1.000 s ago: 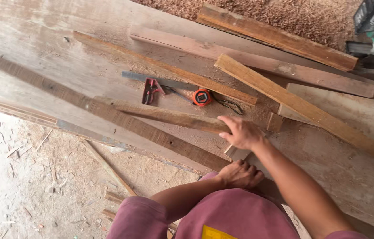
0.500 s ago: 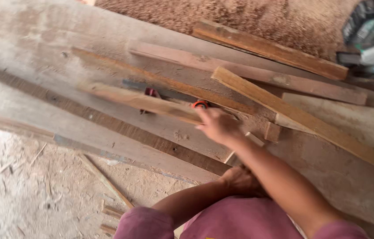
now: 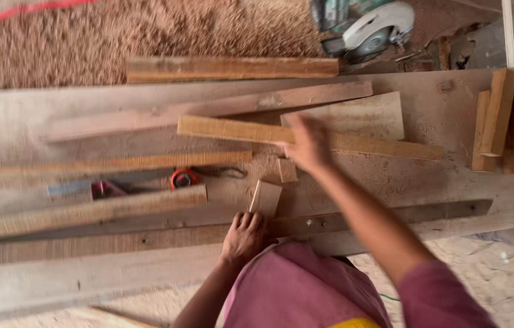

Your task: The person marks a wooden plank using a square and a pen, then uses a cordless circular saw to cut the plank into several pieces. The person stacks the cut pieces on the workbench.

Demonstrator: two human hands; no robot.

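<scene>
On the dusty plank desk (image 3: pixel 439 109): right hand (image 3: pixel 307 144) open, fingers spread on the long pale wooden batten (image 3: pixel 378 144), no grip closed. Left hand (image 3: pixel 243 238) rests at the near edge, touching a small upright wood offcut (image 3: pixel 265 198); grip unclear.

No packages, labels, signs or screens appear anywhere on the timber-strewn bench (image 3: pixel 451 115) or on the sawdust beyond it.
</scene>
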